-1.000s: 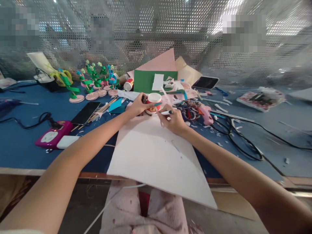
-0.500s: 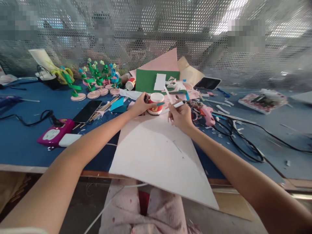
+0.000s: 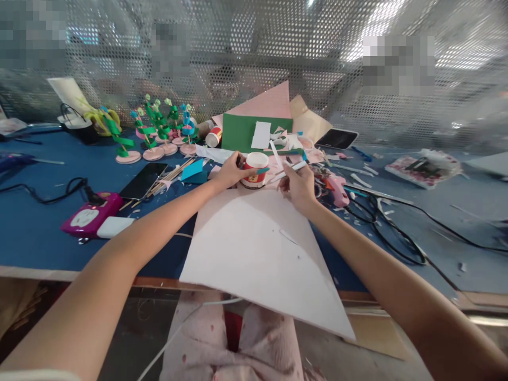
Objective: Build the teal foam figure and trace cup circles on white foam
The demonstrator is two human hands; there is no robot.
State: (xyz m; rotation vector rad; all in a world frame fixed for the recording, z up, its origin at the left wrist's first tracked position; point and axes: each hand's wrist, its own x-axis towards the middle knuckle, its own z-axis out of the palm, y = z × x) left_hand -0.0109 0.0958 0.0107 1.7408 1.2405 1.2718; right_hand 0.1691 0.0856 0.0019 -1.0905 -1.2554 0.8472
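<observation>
A red and white paper cup (image 3: 254, 170) stands on the far edge of a large white sheet (image 3: 262, 254) that overhangs the table's front. My left hand (image 3: 230, 171) grips the cup's left side, fingers wrapped round it. A thin teal strip lies across the cup's rim toward the right. My right hand (image 3: 297, 185) is closed round a white pen (image 3: 292, 168), whose tip points left toward the cup.
Paper flower figures on round bases (image 3: 153, 132) stand at the back left, a green sheet (image 3: 246, 132) and pink sheet behind the cup. A phone (image 3: 143, 180), wooden sticks, a pink device (image 3: 89, 219), a pink glue gun (image 3: 337, 188) and black cables (image 3: 392, 233) lie around.
My right hand has lifted off the white sheet and moved right and away, turning the pen so its length points toward the cup. My left hand stays on the cup.
</observation>
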